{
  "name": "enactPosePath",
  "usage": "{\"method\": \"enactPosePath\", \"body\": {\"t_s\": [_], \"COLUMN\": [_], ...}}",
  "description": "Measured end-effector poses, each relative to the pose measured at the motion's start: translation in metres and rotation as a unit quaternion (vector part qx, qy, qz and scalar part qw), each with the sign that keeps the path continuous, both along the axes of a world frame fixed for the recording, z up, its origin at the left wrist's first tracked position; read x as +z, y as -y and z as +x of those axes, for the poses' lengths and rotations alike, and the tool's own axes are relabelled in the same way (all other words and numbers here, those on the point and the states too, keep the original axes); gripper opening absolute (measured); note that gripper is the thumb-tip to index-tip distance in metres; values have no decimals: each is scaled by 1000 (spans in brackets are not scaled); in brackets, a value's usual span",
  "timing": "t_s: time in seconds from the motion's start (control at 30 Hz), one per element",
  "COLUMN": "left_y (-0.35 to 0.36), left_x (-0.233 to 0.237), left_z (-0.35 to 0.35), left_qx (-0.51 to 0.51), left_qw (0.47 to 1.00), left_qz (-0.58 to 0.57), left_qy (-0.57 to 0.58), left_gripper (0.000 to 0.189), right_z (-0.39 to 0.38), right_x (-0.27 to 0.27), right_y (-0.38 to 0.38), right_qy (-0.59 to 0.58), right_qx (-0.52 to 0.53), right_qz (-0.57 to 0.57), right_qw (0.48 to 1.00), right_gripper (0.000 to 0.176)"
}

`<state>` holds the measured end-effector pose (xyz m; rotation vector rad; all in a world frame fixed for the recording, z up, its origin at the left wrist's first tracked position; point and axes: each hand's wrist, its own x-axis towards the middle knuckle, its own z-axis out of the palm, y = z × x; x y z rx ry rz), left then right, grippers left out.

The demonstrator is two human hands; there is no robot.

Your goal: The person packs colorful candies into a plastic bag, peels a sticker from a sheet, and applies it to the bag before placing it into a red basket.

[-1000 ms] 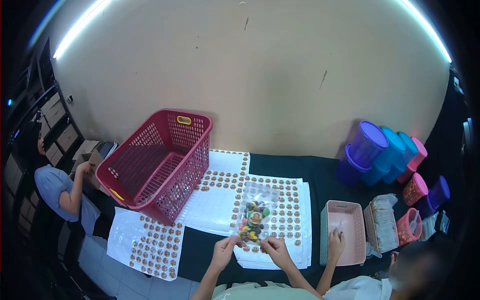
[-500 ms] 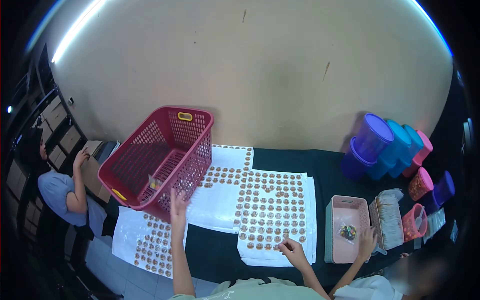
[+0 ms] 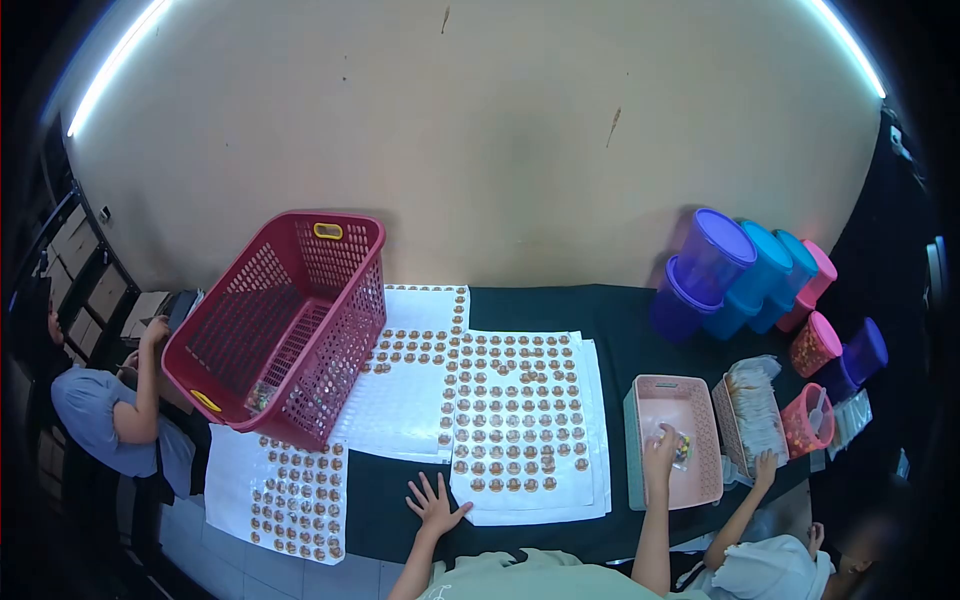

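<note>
My left hand (image 3: 436,508) lies open, fingers spread, on the dark tablecloth at the lower left corner of the white sheet (image 3: 525,507) with rows of round stickers. My right hand (image 3: 660,450) is over the pink tray (image 3: 690,492), its fingers closed at the left edge of a clear packet of colourful pieces (image 3: 682,448). The large maroon basket (image 3: 340,345) stands tilted at the left, with another clear packet (image 3: 261,397) in its lower end. More stickers cover a second sheet (image 3: 235,490) below the basket.
A co-worker's hand (image 3: 765,470) touches a narrow basket of clear bags (image 3: 752,400) at the right. Beyond are lidded purple (image 3: 722,255) and blue containers and a pink cup (image 3: 806,420) with a scoop. Another person (image 3: 100,410) stands at the far left.
My left hand has left the maroon basket's side and come down onto the tablecloth. The packet sits lower in that basket. My right hand has moved from the sticker sheet to the pink tray.
</note>
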<state>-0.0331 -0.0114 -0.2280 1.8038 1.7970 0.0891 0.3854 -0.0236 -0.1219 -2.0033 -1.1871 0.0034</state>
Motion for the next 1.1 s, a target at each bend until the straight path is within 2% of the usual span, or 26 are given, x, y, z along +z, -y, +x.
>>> {"method": "enactPosePath", "body": {"t_s": [0.03, 0.07, 0.13, 0.17, 0.23, 0.33, 0.37, 0.43, 0.47, 0.5, 0.57, 0.6, 0.67, 0.7, 0.77, 0.8, 0.87, 0.97, 1.0, 1.03, 1.1], "left_y": [1, 1, 1, 0, 1, 1, 1, 2, 2, 2, 2, 2, 3, 2, 2, 2, 1, 3, 3, 1, 3], "left_x": [0, 0, 0, -1, -1, 2, 3, 4, 4, 4, 7, 6, 6, 6, 5, 6, 8, 5, 4, 4, 4], "left_z": [0, -1, -1, -1, 1, 1, 1, 1, 1, 1, 1, 1, 0, 0, 1, 1, 1, 1, 1, 1, 1], "left_qx": [2, 0, 1, 1, 1, 2, 4, 2, 2, 2, 0, -1, -4, -3, -4, -2, -2, 3, 4, 2, 9], "left_qw": [1000, 1000, 1000, 1000, 1000, 1000, 1000, 1000, 1000, 1000, 1000, 1000, 1000, 1000, 1000, 1000, 1000, 1000, 1000, 1000, 1000], "left_qz": [-1, 1, 5, 8, 9, 11, 10, 7, 8, 8, 8, 9, 8, 7, 8, 9, 10, 16, 24, 26, 28], "left_qy": [1, 1, 3, 1, -1, -6, -6, -7, -8, -9, -6, -3, -4, -3, -5, -6, -2, 1, -2, 1, 1], "left_gripper": [107, 107, 106, 106, 105, 105, 105, 105, 105, 105, 105, 105, 105, 105, 105, 105, 104, 104, 104, 104, 104], "right_z": [11, 22, 35, 39, 42, 16, 17, 19, 33, 41, 50, 52, 58, 61, 63, 66, 71, 64, 63, 64, 61], "right_x": [-10, -26, -54, -64, -74, -23, -21, -27, -48, -56, -62, -60, -53, -47, -29, -31, -35, -42, -48, -51, -53], "right_y": [1, 2, 4, 7, 13, 11, 9, 6, 4, 1, -2, -2, -5, -8, -9, -9, -14, -9, -7, -8, -4], "right_qy": [96, 97, -22, -21, -32, -8, -10, 53, 53, 52, 190, 188, 284, 283, 171, 170, 34, 30, 29, 32, 98], "right_qx": [-84, -81, -120, -118, -134, -157, -161, -196, -196, -198, -195, -197, -160, -163, -107, -109, -166, -151, -159, -162, -216], "right_qz": [-27, -27, -159, -159, -197, -242, -243, -328, -256, -256, -254, -255, -156, -155, -278, -277, -241, -231, -229, -227, -279], "right_qw": [992, 992, 980, 980, 971, 957, 957, 922, 945, 945, 928, 928, 932, 932, 939, 939, 956, 961, 960, 960, 931], "right_gripper": [37, 37, 49, 49, 60, 67, 67, 70, 66, 66, 52, 52, 39, 39, 34, 34, 30, 32, 41, 41, 58]}}
